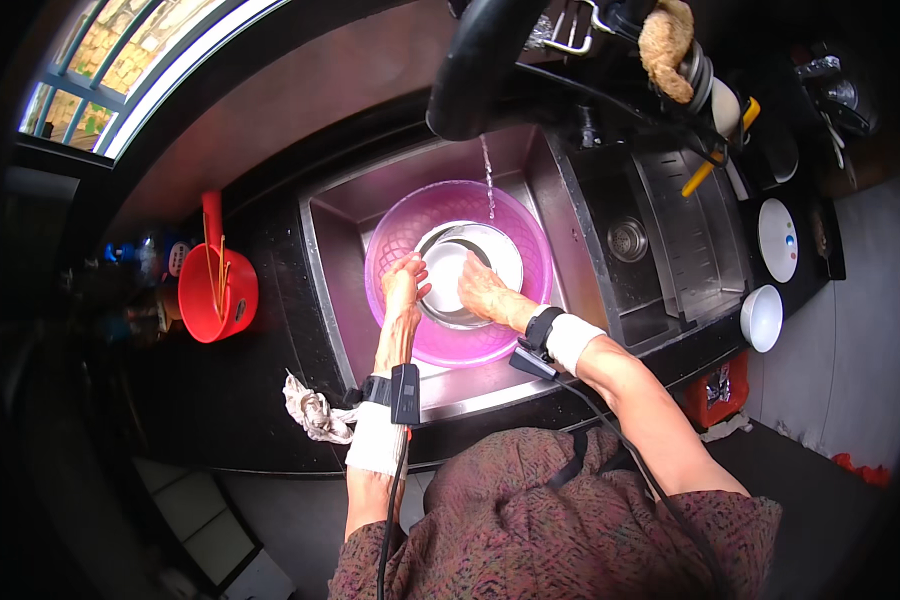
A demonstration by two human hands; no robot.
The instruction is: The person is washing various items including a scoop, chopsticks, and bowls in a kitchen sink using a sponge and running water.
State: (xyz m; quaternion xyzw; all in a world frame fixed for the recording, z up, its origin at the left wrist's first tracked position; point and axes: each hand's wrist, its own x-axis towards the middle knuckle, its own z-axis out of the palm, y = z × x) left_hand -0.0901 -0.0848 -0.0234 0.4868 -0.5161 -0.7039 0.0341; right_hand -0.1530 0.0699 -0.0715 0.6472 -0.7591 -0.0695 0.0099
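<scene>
A pink plastic basin (390, 217) with a mesh pattern stands in the left bowl of a stainless steel sink (334, 206). A round metal bowl (506, 247) rests inside it, and a smaller white bowl (444, 270) is within that one. My left hand (402, 286) has its fingers curled at the left rim of the white bowl, seemingly gripping it. With fingers bent, my right hand (486, 291) reaches over the white bowl's right side; its fingertips are partly hidden, so I cannot tell whether it holds anything. A thin stream of water (487, 176) falls from the black faucet (469, 90) into the basin.
On the left counter are a red dipper (195, 300) holding thin sticks and a crumpled cloth (315, 411). A drain (628, 238) shows in the right sink bowl. A white plate (778, 240) and a white bowl (761, 319) stand at the right, near a yellow-handled tool (699, 178).
</scene>
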